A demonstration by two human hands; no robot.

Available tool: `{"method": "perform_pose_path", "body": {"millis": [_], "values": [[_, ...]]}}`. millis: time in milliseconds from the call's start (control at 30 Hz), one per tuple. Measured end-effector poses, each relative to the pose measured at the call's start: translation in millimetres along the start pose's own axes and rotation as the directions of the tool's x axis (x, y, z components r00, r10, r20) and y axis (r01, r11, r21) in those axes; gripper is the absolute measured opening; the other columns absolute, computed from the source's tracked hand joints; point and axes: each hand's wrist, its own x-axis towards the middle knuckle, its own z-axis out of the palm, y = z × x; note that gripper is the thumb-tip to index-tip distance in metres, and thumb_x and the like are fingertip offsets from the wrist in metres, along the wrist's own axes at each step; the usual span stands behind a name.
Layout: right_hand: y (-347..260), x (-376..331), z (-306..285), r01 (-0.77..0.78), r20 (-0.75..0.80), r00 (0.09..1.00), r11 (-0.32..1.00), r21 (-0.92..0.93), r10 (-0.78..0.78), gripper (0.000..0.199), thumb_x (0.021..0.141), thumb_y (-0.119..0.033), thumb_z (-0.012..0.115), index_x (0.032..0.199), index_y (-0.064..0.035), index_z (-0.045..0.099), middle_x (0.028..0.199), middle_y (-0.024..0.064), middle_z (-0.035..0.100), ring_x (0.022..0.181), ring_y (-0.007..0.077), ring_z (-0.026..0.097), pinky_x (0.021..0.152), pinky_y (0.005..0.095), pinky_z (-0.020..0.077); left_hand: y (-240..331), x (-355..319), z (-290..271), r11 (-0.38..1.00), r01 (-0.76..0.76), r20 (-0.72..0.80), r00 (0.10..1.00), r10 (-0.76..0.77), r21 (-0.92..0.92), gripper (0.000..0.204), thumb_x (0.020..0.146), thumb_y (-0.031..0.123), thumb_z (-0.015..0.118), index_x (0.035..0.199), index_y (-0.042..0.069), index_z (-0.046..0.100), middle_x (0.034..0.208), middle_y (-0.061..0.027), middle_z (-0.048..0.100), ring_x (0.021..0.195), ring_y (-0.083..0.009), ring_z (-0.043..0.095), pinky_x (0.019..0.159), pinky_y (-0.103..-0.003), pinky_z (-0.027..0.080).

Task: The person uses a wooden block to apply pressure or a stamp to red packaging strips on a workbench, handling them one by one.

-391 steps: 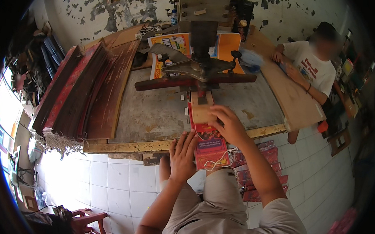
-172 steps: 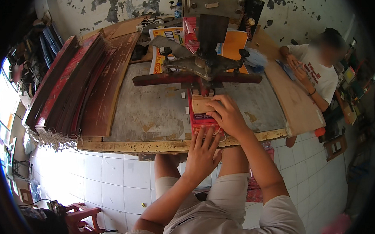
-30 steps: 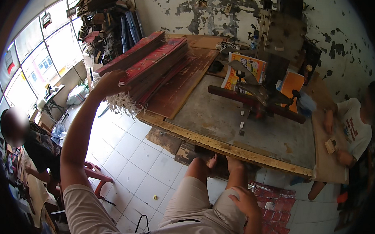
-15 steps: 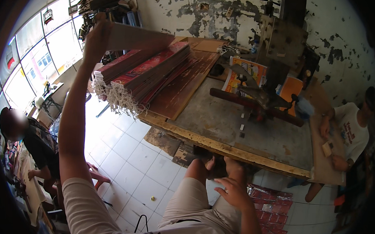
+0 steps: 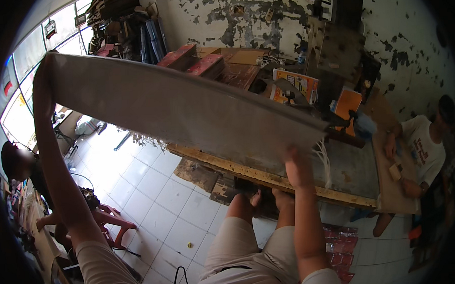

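The left hand grips the long grey sheet at ten o'clock while the right hand pinches its lower edge at four, aslant before the counter, where its dangling white cords could, if swung, snag on the press at two.

Lit chiefly from the left, through windows burnt out to near white in places, with glare spilling over the floor tiles. Dimmer and greyer toward the right side, sinking into murk near the rim. Shaded on the near face of the long grey panel, and blurred soft at its right end and around the right hand. Bent and blackened at the corners by the fisheye
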Motion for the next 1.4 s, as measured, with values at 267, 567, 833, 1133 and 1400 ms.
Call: {"method": "perform_pose_path", "body": {"millis": [267,567,833,1133,1400], "values": [[-58,-99,-16,0.364,-0.084,0.905,0.862,-0.354,-0.417,0.061,0.103,-0.033,0.082,0.151,-0.0025,0.062,0.151,0.0146,0.067,0.137,0.028,0.066,0.118,0.0445,0.0522,-66,-14,270,0.963,-0.234,0.299,0.936,0.186,0.133,0.063,0.112,0.029,0.069,0.166,0.005,0.047,0.159,-0.0157,0.062,0.145,-0.0257,0.059,0.121,-0.042,0.046],[30,27,109,0.55,0.521,0.818,0.064,-0.833,-0.242,0.043,0.097,-0.014,0.066,0.138,-0.0024,0.072,0.148,0.0172,0.066,0.141,0.0397,0.062,0.113,0.0492,0.0562,22,-169,364,0.992,-0.122,0.674,0.734,0.088,0.003,0.061,0.104,0.029,0.076,0.158,0.007,0.057,0.152,-0.0211,0.067,0.137,-0.0351,0.067,0.116,-0.045,0.052],[137,-20,141,0.459,0.442,0.888,-0.316,-0.83,0.129,0.053,0.095,-0.024,0.072,0.141,0.0013,0.063,0.151,0.0219,0.057,0.125,0.0347,0.062,0.103,0.0455,0.0524,-52,-299,352,0.981,-0.042,0.951,0.253,-0.175,0.192,0.066,0.106,0.048,0.07,0.152,0.001,0.061,0.151,-0.0249,0.064,0.141,-0.0418,0.062,0.117,-0.048,0.05],[53,-56,83,0.456,0.488,0.873,0.336,-0.824,0.01,0.064,0.096,-0.031,0.084,0.149,-0.0022,0.064,0.159,0.018,0.056,0.15,0.0392,0.052,0.125,0.0541,0.041,-52,-327,315,0.964,-0.263,0.945,0.323,0.046,0.043,0.071,0.094,0.04,0.086,0.153,0.009,0.063,0.157,-0.0216,0.061,0.141,-0.0413,0.062,0.116,-0.049,0.053],[26,-116,47,-0.12,0.213,0.901,0.689,-0.715,0.378,0.06,0.106,-0.042,0.074,0.153,-0.0074,0.063,0.155,0.0159,0.061,0.141,0.0303,0.059,0.122,0.0504,0.0416,1,-319,300,0.732,-0.676,0.781,0.5,0.374,0.083,0.03,0.099,0.013,0.076,0.128,0.005,0.076,0.134,-0.0156,0.077,0.113,-0.0322,0.079,0.086,-0.04,0.067]]}}
